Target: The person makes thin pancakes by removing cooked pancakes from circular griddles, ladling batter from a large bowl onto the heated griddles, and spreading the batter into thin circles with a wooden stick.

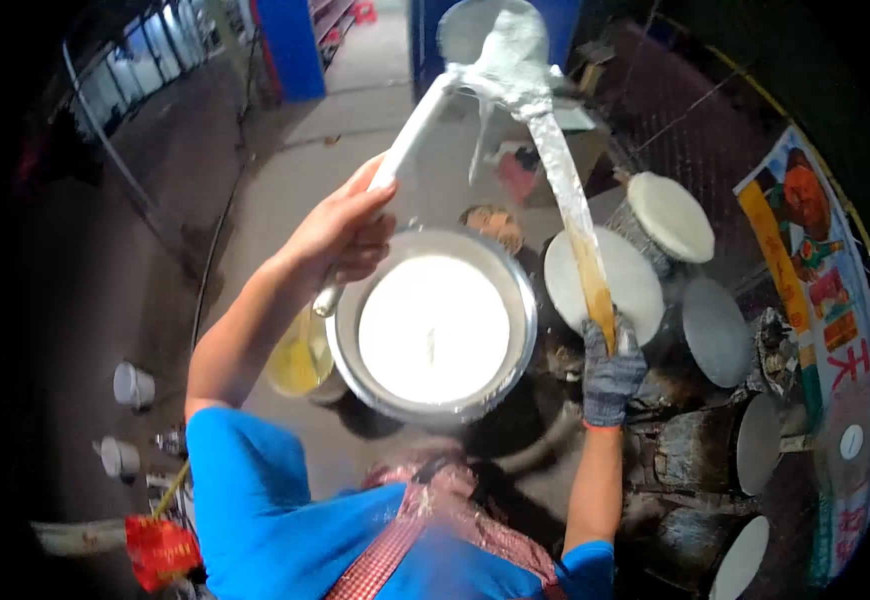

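Note:
My bare left hand (350, 225) is closed around the pale handle of a long-handled ladle (415, 130), whose round head is raised at the top of the view. In a grey knit glove, my right hand (615, 375) grips the lower end of a wooden stick (580, 220) coated in white paste. The stick's far end meets the ladle's head, where a thick lump of white paste (515, 60) clings and a strand hangs down. Below stands a metal basin (527, 335) holding smooth white paste or batter (435, 330).
Several drum-like vessels with pale round tops (670, 215) line the right side. A container with yellow contents (300, 355) stands left of the basin. Small white cups (133, 385) and a red bag (162, 550) are at far left. A printed banner (825, 290) hangs right.

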Available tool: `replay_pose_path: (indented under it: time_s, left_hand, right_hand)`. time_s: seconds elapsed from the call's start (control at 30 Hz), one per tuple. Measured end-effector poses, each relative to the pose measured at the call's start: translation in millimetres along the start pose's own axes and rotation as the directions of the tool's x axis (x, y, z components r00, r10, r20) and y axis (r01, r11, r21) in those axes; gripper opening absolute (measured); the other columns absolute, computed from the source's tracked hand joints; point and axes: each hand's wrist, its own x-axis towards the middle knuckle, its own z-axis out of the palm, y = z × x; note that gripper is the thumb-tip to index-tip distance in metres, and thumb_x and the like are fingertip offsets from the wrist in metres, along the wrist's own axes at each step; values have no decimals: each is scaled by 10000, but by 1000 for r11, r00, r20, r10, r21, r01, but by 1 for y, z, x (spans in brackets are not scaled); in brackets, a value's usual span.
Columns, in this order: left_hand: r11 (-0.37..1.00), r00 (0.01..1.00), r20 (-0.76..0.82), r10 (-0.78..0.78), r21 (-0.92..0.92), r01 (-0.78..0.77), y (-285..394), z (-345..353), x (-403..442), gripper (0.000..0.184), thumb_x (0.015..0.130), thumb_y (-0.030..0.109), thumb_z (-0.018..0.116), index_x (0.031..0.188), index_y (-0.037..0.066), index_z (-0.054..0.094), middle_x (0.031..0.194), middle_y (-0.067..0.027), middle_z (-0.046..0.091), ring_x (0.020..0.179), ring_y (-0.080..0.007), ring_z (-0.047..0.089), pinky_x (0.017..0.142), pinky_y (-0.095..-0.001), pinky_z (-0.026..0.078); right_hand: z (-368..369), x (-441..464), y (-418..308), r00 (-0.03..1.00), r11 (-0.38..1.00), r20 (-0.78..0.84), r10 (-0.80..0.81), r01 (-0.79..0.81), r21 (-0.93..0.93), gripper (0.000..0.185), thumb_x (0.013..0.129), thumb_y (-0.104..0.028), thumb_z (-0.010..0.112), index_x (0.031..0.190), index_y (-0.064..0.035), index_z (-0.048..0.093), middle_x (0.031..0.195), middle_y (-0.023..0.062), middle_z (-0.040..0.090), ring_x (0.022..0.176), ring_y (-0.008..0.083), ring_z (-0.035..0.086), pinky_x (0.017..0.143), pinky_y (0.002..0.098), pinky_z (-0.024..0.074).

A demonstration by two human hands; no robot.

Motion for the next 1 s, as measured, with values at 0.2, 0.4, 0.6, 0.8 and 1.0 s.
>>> replay_pose_path:
  time_s: [0.2,0.4,0.6,0.8,1.0]
  left_hand:
    - [905,910,102,-402,-105,412,-80,-60,41,336,864,255,463,1178,260,344,526,53,261,369,-25,233,278,-152,181]
    - [502,573,361,-736,-276,819,-111,-23,73,76,876,206,434,940,245,421,525,39,274,358,-35,208,259,-152,175]
    - [618,467,542,-698,129,775,-172,104,72,314,887,218,400,1184,298,337,521,19,288,348,-60,243,265,-177,210]
    - [-281,-393,539,-745,281,918,-326,210,26,295,866,221,399,1027,-2,505,542,-17,370,418,-95,360,343,-195,327]
    - [-675,-935,228,-271,647,354,-432,356,-169,351,910,278,334,1169,58,421,553,-14,337,425,-98,338,359,-224,322]
  right_hand:
    - [80,-89,126,771,836,445,456,-542,81,356,724,-282,654,929,-2,575,733,118,591,685,212,546,650,314,437]
    - [-4,-188,75,849,850,90,521,-506,-147,338,695,-294,681,870,-20,586,727,141,603,652,246,575,603,329,442]
    - [-49,-265,41,715,739,-234,659,-673,23,279,774,-293,606,941,-70,589,757,114,608,644,181,564,586,306,440]
    - [-57,-503,-10,386,287,-447,807,-918,-275,262,786,-280,543,926,-62,587,821,140,596,736,271,574,623,338,450]
    - [-7,-672,-164,-264,-240,-797,543,-958,154,337,772,-413,510,926,-123,589,799,112,607,766,292,577,639,360,450]
